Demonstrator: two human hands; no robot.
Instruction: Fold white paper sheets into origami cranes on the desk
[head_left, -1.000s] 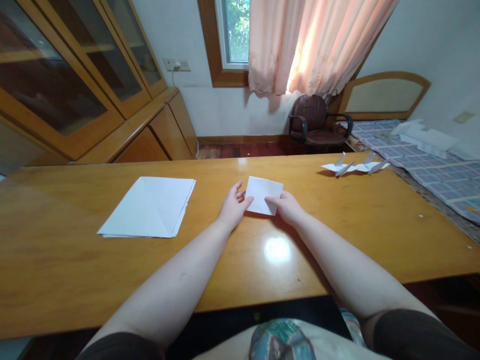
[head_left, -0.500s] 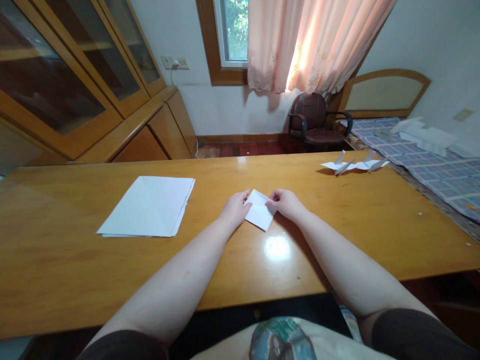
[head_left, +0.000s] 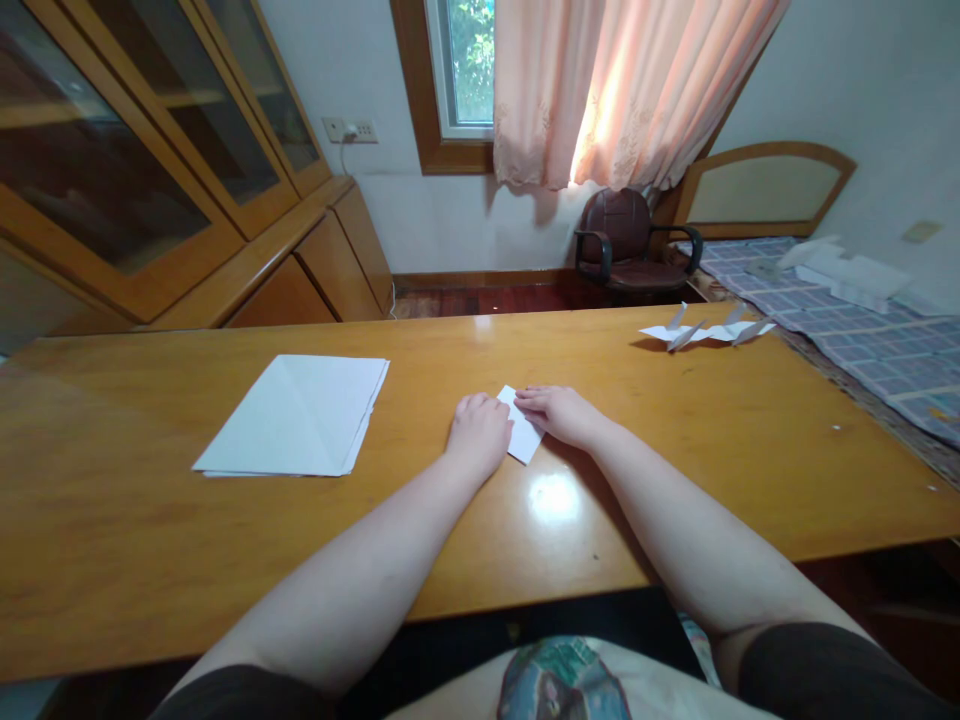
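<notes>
A small folded piece of white paper (head_left: 528,450) lies on the table in front of me, turned with one corner towards me. My left hand (head_left: 481,435) covers its left side, the fingers bent and closed on that edge. Stretched flat across the upper right part of the paper are the fingers of my right hand (head_left: 561,414). Both hands hide much of the paper, so its folds show only in part.
A stack of white paper sheets (head_left: 296,415) lies on the wooden table (head_left: 420,560) to the left. Two folded paper birds (head_left: 671,333) stand near the far right edge. Beyond are an office chair (head_left: 619,235), a bed (head_left: 840,310) and a glass-door cabinet (head_left: 187,190).
The paper now shows as a narrower strip. My left hand has moved right and over it, and my right hand has gone from pinching its corner to lying flat on it.
</notes>
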